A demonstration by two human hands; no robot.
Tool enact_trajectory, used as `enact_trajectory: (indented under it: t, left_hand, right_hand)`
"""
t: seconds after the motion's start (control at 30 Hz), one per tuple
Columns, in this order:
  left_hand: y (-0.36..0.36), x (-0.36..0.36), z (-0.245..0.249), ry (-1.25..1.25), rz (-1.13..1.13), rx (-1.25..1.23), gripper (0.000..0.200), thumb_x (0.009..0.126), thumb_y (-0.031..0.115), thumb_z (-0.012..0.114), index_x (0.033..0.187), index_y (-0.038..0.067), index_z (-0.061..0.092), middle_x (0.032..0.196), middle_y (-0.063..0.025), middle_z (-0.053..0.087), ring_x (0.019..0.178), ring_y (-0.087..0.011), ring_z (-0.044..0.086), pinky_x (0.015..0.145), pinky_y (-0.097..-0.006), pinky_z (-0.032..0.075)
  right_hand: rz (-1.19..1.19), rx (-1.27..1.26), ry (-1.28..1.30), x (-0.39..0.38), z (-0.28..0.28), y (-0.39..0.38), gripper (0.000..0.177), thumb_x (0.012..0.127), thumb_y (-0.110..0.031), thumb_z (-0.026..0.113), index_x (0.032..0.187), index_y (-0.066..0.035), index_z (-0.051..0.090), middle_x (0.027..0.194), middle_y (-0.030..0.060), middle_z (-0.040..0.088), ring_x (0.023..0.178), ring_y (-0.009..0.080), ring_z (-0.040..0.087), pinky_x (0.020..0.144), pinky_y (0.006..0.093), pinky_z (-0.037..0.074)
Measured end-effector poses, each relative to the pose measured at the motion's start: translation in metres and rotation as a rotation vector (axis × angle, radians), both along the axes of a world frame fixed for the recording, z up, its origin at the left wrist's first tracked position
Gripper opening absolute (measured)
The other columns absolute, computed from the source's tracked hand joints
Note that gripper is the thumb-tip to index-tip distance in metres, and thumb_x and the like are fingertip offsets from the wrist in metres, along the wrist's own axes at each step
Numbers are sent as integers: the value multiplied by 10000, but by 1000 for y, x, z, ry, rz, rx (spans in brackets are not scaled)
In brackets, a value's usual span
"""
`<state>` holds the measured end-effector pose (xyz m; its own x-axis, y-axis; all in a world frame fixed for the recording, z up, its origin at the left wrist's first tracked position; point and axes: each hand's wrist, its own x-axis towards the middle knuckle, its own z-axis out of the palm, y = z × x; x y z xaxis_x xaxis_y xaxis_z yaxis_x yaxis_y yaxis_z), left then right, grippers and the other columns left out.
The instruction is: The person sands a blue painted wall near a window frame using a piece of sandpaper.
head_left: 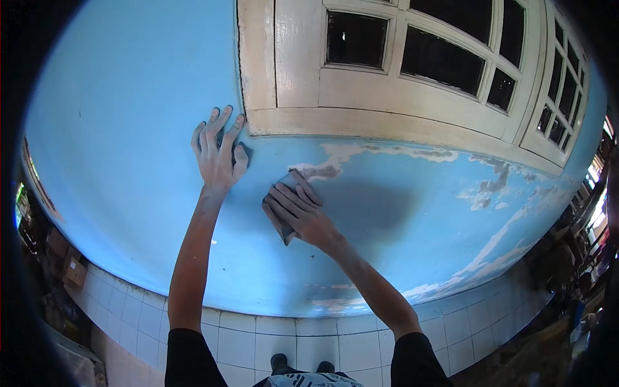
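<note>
My right hand (300, 213) presses a dark, folded sheet of sandpaper (276, 222) flat against the light blue wall (129, 129). Its fingers lie over the sheet, whose corners stick out above and below them. Just above the sheet is a bare grey and white patch (322, 171) where paint has come off. My left hand (218, 148) rests on the wall with spread fingers, holding nothing, beside the lower left corner of the cream window frame (261, 122). Greyish dust covers both hands.
Cream window sashes (361, 87) with dark panes fill the upper right. Peeled paint (493, 184) runs below the frame and along the wall's lower right. Pale floor tiles (316, 345) meet the wall's base, and a cardboard box (75, 272) stands at the left. Clutter lines the right edge.
</note>
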<state>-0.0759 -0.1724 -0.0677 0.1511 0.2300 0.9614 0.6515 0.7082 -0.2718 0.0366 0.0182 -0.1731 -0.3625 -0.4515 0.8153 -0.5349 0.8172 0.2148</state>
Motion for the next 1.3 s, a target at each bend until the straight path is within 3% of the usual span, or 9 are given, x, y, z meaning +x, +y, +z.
enact_trajectory:
  t: [0.07,0.23,0.47,0.63,0.83,1.03,1.13,1.23,1.3]
  left_hand:
    - [0,-2,0,5,7,-16,393,947,263,379,1260,105,555,1384,-122,480,1320,-304,402,1063,-525,259]
    - [1,0,1,17,-14,20,399,882,228,428,1238,156,593,1368,-75,513,1272,-276,460,1051,-510,300]
    - [1,4,0,-10,15,4,386,902,200,404,1232,107,581,1360,-114,512,1280,-305,449,1055,-517,287]
    - [0,3,0,-24,-23,1,397,867,126,419,1222,114,597,1364,-102,517,1274,-293,461,1058,-513,291]
    - [-2,6,1,-50,-65,0,451,806,34,443,1217,124,607,1351,-90,533,1270,-275,479,1066,-501,290]
    - [-3,1,0,-65,-103,-1,444,832,56,415,1228,124,606,1344,-72,548,1278,-260,483,1066,-499,289]
    - [-10,4,3,-92,-148,-5,428,851,81,402,1223,119,611,1343,-78,551,1274,-266,486,1073,-489,282]
    - [-29,7,14,-123,-228,-54,460,828,45,433,1235,157,617,1366,-35,540,1276,-225,493,1075,-456,285]
    - [-49,0,29,18,-220,97,465,826,33,389,1216,121,626,1362,-67,539,1279,-228,491,1087,-459,253]
  right_hand:
    - [53,49,-16,0,8,6,545,789,-164,619,1319,-67,539,1426,107,471,1358,282,403,1161,463,228]
    - [-76,-294,172,11,71,21,579,806,-206,623,1351,-56,500,1431,96,470,1346,284,418,1145,440,275]
    - [-115,-86,30,3,-4,2,586,809,-207,634,1355,-50,487,1431,99,466,1352,282,405,1136,414,292]
    - [-56,-68,6,8,79,-27,583,741,-213,674,1286,-49,552,1352,106,539,1270,268,497,1108,414,344]
    - [-140,-25,-4,5,6,-7,682,715,-244,687,1334,-33,494,1373,106,511,1295,283,458,1113,422,326]
    - [-237,-149,71,-11,78,-52,606,725,-224,677,1286,-35,548,1323,108,553,1249,267,499,1112,431,333]
    - [-250,-79,19,-12,71,-52,610,742,-262,662,1298,-40,542,1337,110,541,1263,262,486,1118,430,319]
    - [-284,-1,62,-18,-7,-30,676,741,-275,666,1350,-45,486,1398,105,485,1307,253,438,1125,421,296]
    - [-235,-46,71,-17,5,-36,671,743,-259,665,1353,-45,484,1405,105,480,1314,256,432,1125,420,297]
